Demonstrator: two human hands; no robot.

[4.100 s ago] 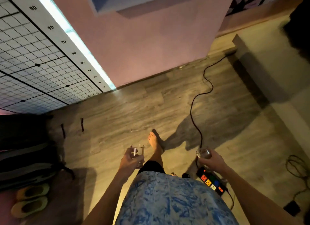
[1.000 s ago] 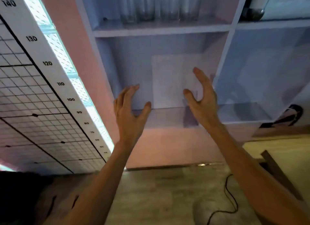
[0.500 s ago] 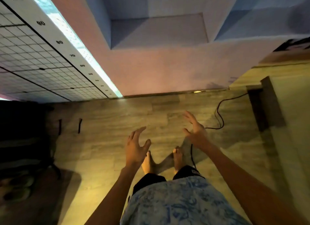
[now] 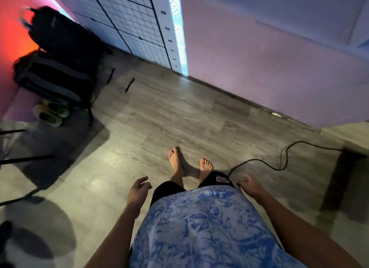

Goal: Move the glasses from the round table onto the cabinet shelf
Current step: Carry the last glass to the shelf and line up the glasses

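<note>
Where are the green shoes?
In the head view, the green shoes sit on the floor at the far left, tucked against the bottom of the black bags.

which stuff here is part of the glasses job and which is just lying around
Job: left hand and right hand, both empty; cabinet. No glasses in view.

Lying about: backpacks, shoes, cable, grid board.
</note>
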